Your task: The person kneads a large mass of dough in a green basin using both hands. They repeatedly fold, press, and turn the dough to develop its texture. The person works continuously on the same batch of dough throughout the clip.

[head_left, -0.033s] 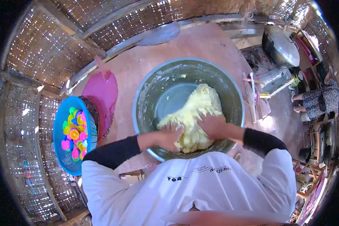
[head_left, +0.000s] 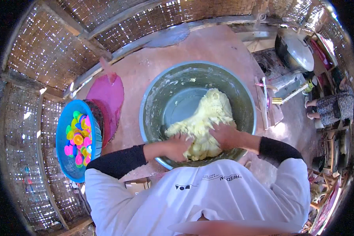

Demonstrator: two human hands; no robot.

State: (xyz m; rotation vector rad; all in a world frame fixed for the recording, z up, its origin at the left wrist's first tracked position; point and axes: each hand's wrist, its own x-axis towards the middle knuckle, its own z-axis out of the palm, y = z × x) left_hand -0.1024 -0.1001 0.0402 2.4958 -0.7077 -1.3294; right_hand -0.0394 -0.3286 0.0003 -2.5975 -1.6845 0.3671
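Observation:
A large lump of pale yellow dough [head_left: 212,110] lies in the near right part of a wide, deep metal basin [head_left: 177,103]. My left hand [head_left: 178,147] grips the dough's near left side, its fingertips sunk into the surface. On the near right side, my right hand [head_left: 225,135] presses down with bent fingers partly buried in the dough. Between the hands the dough bulges toward me, and its upper part stretches away toward the far right. Bits of dough and a whitish film stick to the basin's inner wall.
The basin stands on a reddish table [head_left: 208,43]. At left, a blue plastic basin [head_left: 63,147] holds several small colourful plastic cups, beside a pink sheet [head_left: 102,92]. A lidded pot [head_left: 297,51] sits at the far right. Another person [head_left: 330,106] is farther right.
The whole view has shifted very slightly. My hands stay on the dough, the right one less blurred and its fingers a little deeper in it.

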